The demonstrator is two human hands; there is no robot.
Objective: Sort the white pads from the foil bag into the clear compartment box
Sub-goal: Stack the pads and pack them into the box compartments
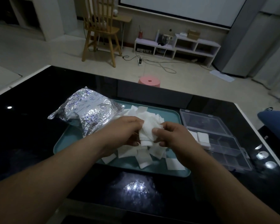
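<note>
Looking down from my head, I am squeezing a bunch of white pads [146, 135] between both hands, my left hand [126, 131] curling round one side and my right hand [173, 135] pinching the other, probably to square them up before boxing. The bunch is hovering above the loose pads [142, 159] on the teal tray [68, 139], its long axis running away from me, leaning slightly right. The foil bag [87, 110] is lying at the tray's left; the clear compartment box [217, 136] is sitting open just to the right, a few pads inside.
</note>
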